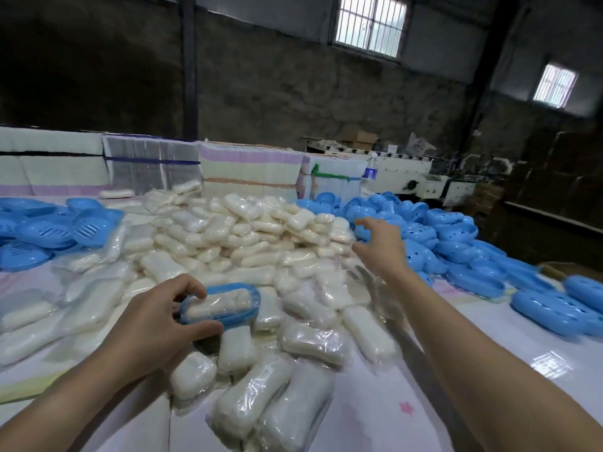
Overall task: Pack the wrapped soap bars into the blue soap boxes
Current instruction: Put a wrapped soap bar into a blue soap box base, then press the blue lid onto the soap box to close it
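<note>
The left hand (pixel 153 318) grips a blue soap box base (pixel 219 305) at the near edge of the heap of wrapped soap bars (pixel 248 236), thumb under its near side and fingers curled over the far rim; a wrapped soap bar (pixel 218 303) already lies in the tray, so the grip seems meant to keep the open half level and steady until it can be closed. The right hand (pixel 378 241) is stretched out to the right edge of the heap, where the pile of blue perforated lids (pixel 456 238) begins, its fingers spread and bent toward one lid; whether they have actually closed on it cannot be told, since the fingertips blur into the blue plastic. The layout looks arranged for this rhythm: soap heaped in the middle, lids banked to the right of the heap for the right hand, and slotted blue trays (pixel 42 233) to the left of the heap for the left. Behind the heap stand strapped stacks of flat cartons (pixel 150 164).
</note>
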Demonstrator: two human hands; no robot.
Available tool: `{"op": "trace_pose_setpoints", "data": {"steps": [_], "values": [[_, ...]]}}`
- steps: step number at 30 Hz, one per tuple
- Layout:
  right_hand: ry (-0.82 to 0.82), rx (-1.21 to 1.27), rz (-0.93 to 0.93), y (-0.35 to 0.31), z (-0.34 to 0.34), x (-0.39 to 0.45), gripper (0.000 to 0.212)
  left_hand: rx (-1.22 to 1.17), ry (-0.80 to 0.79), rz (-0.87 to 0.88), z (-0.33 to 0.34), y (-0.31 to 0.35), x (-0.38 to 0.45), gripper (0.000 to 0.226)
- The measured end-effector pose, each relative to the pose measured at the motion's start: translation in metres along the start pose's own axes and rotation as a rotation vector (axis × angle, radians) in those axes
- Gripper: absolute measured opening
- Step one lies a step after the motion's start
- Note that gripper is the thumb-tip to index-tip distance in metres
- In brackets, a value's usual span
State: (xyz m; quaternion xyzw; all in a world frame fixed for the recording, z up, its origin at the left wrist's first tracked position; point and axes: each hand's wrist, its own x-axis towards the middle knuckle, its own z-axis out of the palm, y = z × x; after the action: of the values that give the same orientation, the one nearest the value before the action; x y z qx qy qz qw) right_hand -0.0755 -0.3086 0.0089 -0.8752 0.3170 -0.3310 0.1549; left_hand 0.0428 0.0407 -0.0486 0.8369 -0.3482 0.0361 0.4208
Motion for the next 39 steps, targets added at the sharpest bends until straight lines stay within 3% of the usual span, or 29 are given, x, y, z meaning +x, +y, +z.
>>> {"op": "trace_pose_setpoints", "data": {"steps": [2,6,10,14,18,22,26,29,34,39], "values": [[-0.055,-0.316,0.115,0.04,-0.013,0.017,0.059,0.001,-0.001,0.007,0.001,0.0,0.001,0.04],[-0.242,-0.428,0.294,0.091,-0.019,0.027,0.064,-0.006,0.002,0.017,0.002,-0.004,0.002,0.042],[-0.185,-0.524,0.254,0.103,-0.009,0.024,0.052,0.006,0.016,0.015,0.003,-0.011,0.004,0.051],[-0.099,-0.512,0.24,0.098,-0.004,0.019,0.058,-0.014,-0.011,-0.001,0.001,-0.015,0.004,0.058],[0.069,-0.4,0.154,0.088,-0.01,0.015,0.061,-0.068,-0.024,-0.002,0.0,-0.013,0.003,0.068],[0.121,-0.068,0.003,0.041,-0.009,0.006,0.058,-0.122,-0.03,0.021,0.001,-0.011,0.002,0.064],[-0.115,0.412,-0.137,-0.036,0.0,-0.022,0.062,-0.214,-0.047,0.021,-0.002,-0.005,0.002,0.068],[-0.372,0.592,-0.279,-0.086,0.011,-0.048,0.067,-0.273,-0.08,-0.005,-0.007,-0.003,0.003,0.069],[-0.561,0.637,-0.446,-0.104,0.046,-0.085,0.061,-0.364,-0.099,-0.008,-0.008,-0.002,0.004,0.07],[-0.572,0.594,-0.53,-0.094,0.048,-0.084,0.056,-0.41,-0.065,-0.044,-0.007,0.001,0.006,0.071]]}}
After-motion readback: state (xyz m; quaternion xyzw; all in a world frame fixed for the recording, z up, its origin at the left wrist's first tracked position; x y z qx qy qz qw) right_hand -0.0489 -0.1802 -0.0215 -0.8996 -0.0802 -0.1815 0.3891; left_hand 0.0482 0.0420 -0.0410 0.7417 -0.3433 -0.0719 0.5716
